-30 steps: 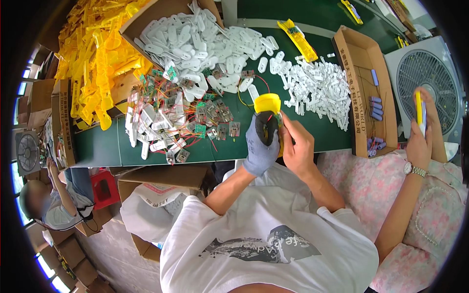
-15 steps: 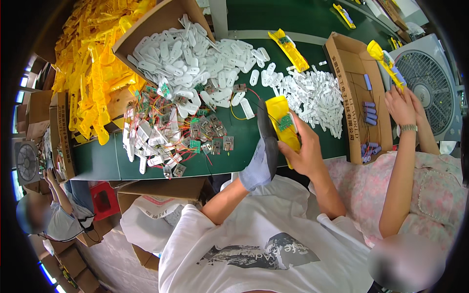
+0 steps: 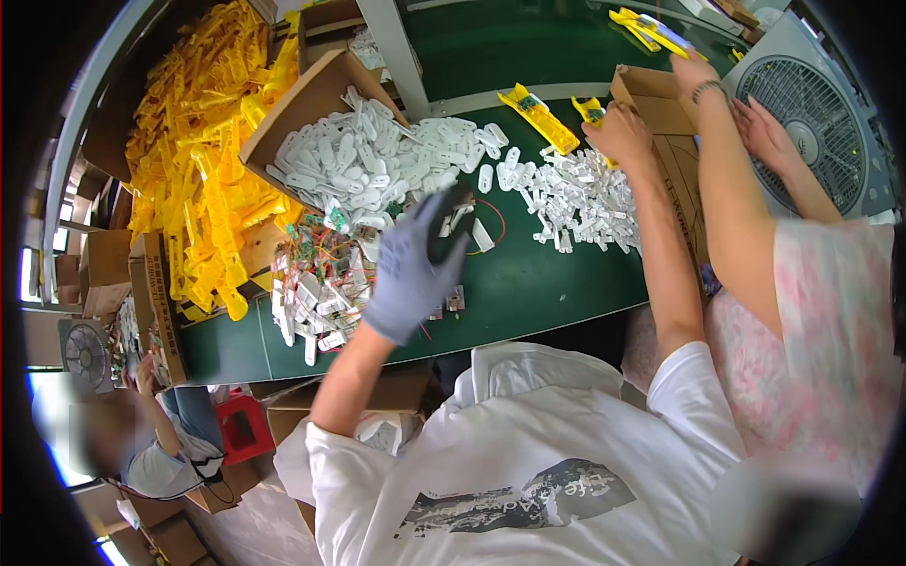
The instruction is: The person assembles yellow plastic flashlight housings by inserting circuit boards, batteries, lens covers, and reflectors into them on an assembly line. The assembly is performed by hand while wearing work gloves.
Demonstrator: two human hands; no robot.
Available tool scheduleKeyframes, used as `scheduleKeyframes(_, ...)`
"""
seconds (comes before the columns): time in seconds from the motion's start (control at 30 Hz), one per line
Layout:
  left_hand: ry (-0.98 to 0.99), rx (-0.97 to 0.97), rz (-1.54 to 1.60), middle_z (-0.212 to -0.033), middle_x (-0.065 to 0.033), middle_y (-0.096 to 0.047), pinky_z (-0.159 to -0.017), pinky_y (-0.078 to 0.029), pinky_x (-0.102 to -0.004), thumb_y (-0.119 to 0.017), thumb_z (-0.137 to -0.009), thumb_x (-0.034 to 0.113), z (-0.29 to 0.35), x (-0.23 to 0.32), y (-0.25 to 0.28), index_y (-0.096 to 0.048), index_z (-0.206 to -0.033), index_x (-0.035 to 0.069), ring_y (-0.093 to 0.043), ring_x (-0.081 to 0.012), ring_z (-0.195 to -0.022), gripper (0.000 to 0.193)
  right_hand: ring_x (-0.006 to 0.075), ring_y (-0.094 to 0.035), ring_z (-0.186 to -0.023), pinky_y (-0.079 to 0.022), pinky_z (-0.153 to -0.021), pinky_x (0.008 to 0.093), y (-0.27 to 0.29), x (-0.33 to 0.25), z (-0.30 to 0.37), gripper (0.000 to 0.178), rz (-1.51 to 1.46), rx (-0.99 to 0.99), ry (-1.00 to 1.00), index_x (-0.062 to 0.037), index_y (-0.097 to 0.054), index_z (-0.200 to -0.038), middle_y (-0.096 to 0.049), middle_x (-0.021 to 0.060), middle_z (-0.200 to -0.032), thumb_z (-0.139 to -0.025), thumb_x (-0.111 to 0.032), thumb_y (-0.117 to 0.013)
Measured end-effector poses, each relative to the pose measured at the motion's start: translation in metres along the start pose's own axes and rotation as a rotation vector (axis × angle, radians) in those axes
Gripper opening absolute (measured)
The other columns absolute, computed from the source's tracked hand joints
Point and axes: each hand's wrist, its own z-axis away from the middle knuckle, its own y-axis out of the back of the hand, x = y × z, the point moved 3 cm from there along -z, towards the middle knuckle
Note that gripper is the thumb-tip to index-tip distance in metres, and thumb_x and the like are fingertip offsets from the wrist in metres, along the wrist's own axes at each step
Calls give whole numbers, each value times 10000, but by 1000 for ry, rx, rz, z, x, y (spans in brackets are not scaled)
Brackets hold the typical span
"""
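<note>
My left hand (image 3: 408,274), in a grey-and-black glove, reaches over the parts with thumb and fingers apart. Between them, small white plastic pieces (image 3: 460,219) lie on the table. To its left is a heap of green circuit boards with red wires and white cases (image 3: 321,297). My bare right hand (image 3: 620,138) is closed on a yellow plastic casing (image 3: 589,109) with a green board in it, at the far side of a pile of small white parts (image 3: 580,203). Another yellow casing (image 3: 540,118) with a board rests just left of it.
A tilted carton spills white oval covers (image 3: 354,151). Yellow casings (image 3: 212,170) are heaped at far left. On the right, a co-worker's hand (image 3: 694,74) holds a yellow casing with a blue cylinder over a cardboard tray (image 3: 651,90), beside a grey fan (image 3: 802,132).
My hands have parted: the left let go of the yellow casing and moved left to the parts; the right carried it away to the far right. The co-worker's hand moved farther off with its casing.
</note>
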Motion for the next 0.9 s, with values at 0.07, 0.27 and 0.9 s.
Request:
scheduleKeyframes(0.07, 83, -90, -116, -967, -161, -636, -713, -489, -331, -551, -830, 32, -29, -6, 25, -575, -1124, 32, -648, -283, -825, 296, 320, -591, -928, -481, -806, 404, 15, -29, 26, 392, 105, 560, 16, 12, -634, -1002, -627, 162, -966, -771, -303, -671)
scheduleKeyframes(0.27, 48, -196, -469, -1016, -138, -625, -754, -492, -402, -587, -840, 244, -39, -42, 6, -578, -1143, 96, -619, -323, -855, 337, 331, -487, -1150, -387, -969, 383, -13, -132, 31, 473, -579, 44, 648, -97, -528, -1248, -516, 165, -1244, -848, -338, -602)
scheduleKeyframes(0.9, 128, -85, -199, -943, -133, -641, -727, -488, -357, -614, -799, 81, -2, -18, 17, -622, -1043, 44, -625, -315, -826, 247, 306, -476, -1205, -409, -970, 374, -23, -110, 73, 516, -878, -132, 483, -55, -491, -1280, -496, 173, -1300, -844, -297, -627)
